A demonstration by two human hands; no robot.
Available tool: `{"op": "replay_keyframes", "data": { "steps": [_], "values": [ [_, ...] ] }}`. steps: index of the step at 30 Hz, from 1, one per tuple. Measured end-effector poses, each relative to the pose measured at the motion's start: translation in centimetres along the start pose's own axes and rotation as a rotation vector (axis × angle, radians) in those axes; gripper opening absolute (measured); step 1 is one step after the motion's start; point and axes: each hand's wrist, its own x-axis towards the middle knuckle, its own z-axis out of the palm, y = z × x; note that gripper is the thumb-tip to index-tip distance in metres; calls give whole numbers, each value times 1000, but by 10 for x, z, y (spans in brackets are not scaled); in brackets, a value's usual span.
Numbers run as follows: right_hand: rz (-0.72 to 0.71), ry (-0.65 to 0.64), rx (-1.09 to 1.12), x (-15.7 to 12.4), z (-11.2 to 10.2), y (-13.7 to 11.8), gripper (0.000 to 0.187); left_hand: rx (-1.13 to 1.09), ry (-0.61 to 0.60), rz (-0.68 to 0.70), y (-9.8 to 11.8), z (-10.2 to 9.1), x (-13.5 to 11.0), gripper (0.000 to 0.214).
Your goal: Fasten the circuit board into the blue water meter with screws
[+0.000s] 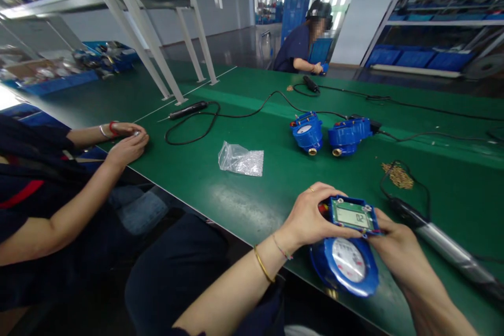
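Note:
A blue water meter (370, 273) with a round white dial stands at the table's front edge, right of the middle. Its upper box shows a green circuit board and a small display (352, 217) with digits on it. My left hand (311, 215) grips the box from the left, thumb along its lower edge and fingers behind it. From the right, my right hand (397, 239) closes round the box's other side; its fingertips are partly hidden. To the right lies a silver and black electric screwdriver (444, 241), beside a heap of small brass-coloured screws (399, 176).
Two more blue meters (307, 134) (348, 136) stand farther back. A clear plastic bag (242, 160) lies mid-table. A black corded tool (189, 110) and its cable lie behind it. A co-worker's hands (128, 144) are at left; another person (299, 44) works across the table. Shelf posts (165, 63) rise from the tabletop.

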Motion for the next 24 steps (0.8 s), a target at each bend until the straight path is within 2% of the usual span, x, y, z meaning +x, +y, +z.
{"op": "replay_keyframes", "data": {
  "steps": [4, 8, 15, 17, 21, 24],
  "values": [
    [-33, 10, -7, -1, -1, 8, 28, 23, -29, -29, 0, 0, 2, 66],
    [-33, -14, -89, -2, -7, 12, 36, 52, -3, -106, 2, 3, 6, 65],
    [-100, -61, -175, -10, -13, 6, 65, 40, 21, -162, 4, 5, 5, 64],
    [-122, -28, -164, -17, -10, 9, 64, 15, 38, -172, 5, 3, 3, 63],
    [-168, 148, -98, -33, 4, 15, 47, -25, 46, -174, 5, 0, 2, 61],
    [-164, 215, 40, -44, 11, 12, 47, -35, 35, -197, 5, -3, 0, 61]
  ]
}}
